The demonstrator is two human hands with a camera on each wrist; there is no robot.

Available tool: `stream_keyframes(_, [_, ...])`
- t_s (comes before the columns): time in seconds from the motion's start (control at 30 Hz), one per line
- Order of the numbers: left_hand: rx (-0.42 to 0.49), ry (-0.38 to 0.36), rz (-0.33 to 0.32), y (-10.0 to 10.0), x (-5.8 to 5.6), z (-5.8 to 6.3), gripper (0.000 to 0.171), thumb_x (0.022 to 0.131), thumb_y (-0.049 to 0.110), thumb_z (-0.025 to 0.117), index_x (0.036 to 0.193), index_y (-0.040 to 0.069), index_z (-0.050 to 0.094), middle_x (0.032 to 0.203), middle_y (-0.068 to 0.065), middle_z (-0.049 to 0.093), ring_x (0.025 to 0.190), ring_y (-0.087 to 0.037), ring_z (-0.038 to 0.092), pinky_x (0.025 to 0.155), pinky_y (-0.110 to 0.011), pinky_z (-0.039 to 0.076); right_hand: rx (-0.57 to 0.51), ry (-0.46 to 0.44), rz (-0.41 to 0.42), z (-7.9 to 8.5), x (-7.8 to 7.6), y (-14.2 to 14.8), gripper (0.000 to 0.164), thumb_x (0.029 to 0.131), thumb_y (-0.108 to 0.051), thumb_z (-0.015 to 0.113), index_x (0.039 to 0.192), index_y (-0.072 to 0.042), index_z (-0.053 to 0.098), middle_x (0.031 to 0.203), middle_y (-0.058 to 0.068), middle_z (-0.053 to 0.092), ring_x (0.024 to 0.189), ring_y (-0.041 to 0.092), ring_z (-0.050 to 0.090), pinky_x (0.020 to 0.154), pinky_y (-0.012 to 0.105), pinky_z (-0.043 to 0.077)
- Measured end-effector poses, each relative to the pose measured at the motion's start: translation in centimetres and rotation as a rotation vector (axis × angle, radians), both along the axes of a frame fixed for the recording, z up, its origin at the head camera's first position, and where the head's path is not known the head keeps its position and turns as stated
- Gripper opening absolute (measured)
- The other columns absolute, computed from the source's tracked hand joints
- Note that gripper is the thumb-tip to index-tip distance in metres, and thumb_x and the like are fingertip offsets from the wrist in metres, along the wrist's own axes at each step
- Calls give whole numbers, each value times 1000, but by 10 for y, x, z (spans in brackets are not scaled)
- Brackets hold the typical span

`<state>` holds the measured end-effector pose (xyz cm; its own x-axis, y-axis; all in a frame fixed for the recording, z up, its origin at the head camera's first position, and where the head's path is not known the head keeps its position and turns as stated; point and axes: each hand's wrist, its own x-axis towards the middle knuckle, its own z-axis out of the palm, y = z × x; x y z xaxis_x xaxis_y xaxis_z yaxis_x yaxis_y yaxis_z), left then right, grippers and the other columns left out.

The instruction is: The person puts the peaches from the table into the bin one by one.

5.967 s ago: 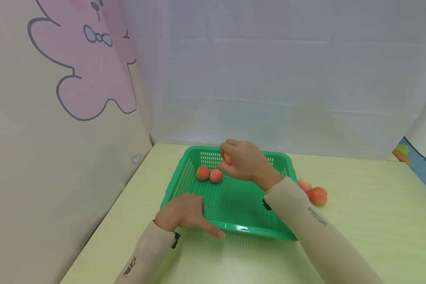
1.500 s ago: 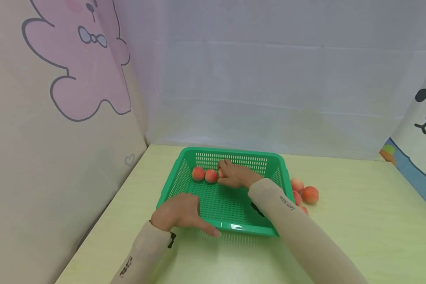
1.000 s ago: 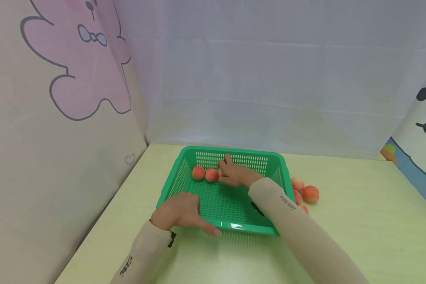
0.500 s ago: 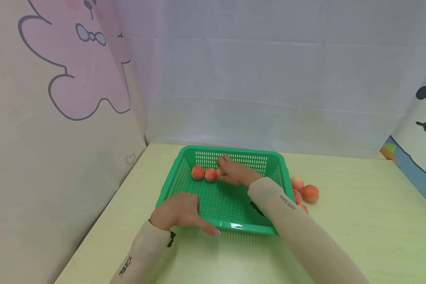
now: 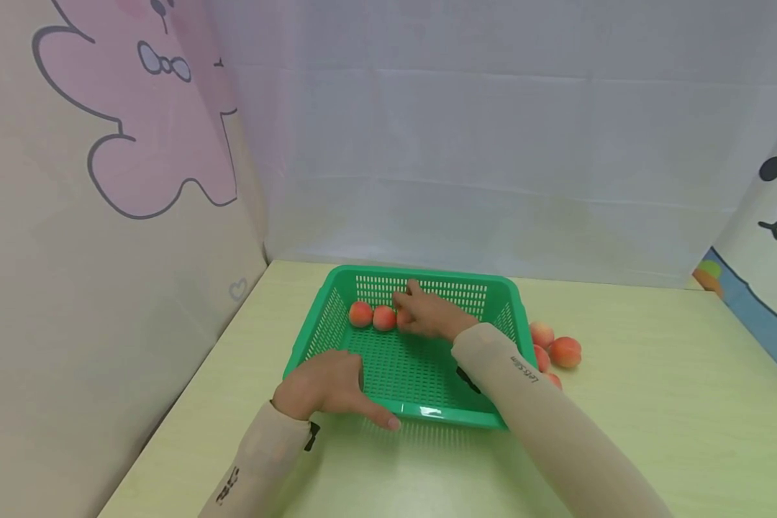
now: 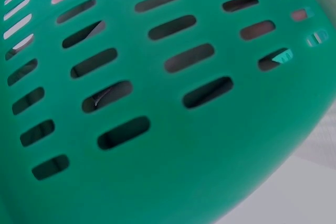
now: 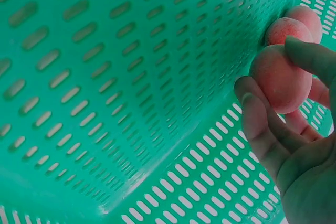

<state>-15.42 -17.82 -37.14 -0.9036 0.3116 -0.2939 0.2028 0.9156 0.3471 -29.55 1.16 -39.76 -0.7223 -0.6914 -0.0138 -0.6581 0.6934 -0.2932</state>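
Note:
In the head view my right hand (image 5: 430, 314) is down inside the green plastic basket (image 5: 430, 412), near its back wall. The right wrist view shows its fingers and thumb round a peach (image 7: 281, 80). Two more peaches, the nearer peach (image 5: 385, 318) and the corner peach (image 5: 360, 314), lie in a row to its left along the same wall. My left hand (image 5: 326, 385) grips the basket's front left corner, thumb along the outside of the front rim. Its other fingers are mostly hidden; the left wrist view is filled by the slotted basket wall (image 6: 157, 171).
Several loose peaches (image 5: 566, 352) lie on the pale table (image 5: 673, 403) just right of the basket, partly hidden by its wall and my right sleeve. A white curtain (image 5: 466, 173) hangs behind, and a printed wall (image 5: 136, 302) stands on the left.
Six seconds ago my right hand held a peach above the basket; now it is lower, inside by the back wall. Over the last second only its fingers shift slightly. My left hand stays at the corner.

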Motion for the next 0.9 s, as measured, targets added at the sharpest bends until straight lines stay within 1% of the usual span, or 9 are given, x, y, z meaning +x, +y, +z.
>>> stream_keyframes(0.07, [3,-2,2,0,0,0,76,44,89,63,60,18,43,52,7,29,47,-10,31,43,-27,27,-11,3,7,-1,0,0,20,90,-19,65,104,-19,51,105,6,35,62,18,51,53,28,43])
stream_keyframes(0.2, [6,0,2,-1,-1,-2,75,44,89,63,59,19,41,51,8,27,46,-10,30,42,-27,26,-18,7,9,-1,-1,1,25,87,-18,68,107,-20,54,106,8,37,65,18,52,55,29,44])
stream_keyframes(0.33, [0,8,-5,-1,-1,-3,75,44,90,62,57,20,40,51,8,27,46,-9,30,42,-27,26,-28,-18,0,-1,-1,3,26,86,-18,71,108,-20,56,115,12,40,74,18,54,61,30,46])
stream_keyframes(0.47, [-8,13,-14,-1,-1,-3,75,44,90,61,58,19,40,52,8,27,47,-9,29,42,-27,26,-29,-38,0,-1,-2,4,30,85,-19,74,110,-20,58,117,12,42,80,19,53,67,33,47])
stream_keyframes(0.7, [-3,21,-21,-1,-1,-2,75,45,91,61,57,20,37,51,8,24,46,-9,25,42,-27,23,-28,-41,10,-1,-2,4,32,85,-20,74,112,-20,58,116,12,44,83,19,53,69,35,48])
stream_keyframes(0.9, [-4,26,-20,-1,-1,-1,75,45,90,61,56,20,38,51,9,25,46,-9,26,41,-27,24,-32,-43,2,-1,-2,5,32,85,-22,74,112,-20,57,114,11,45,82,18,53,69,34,48])
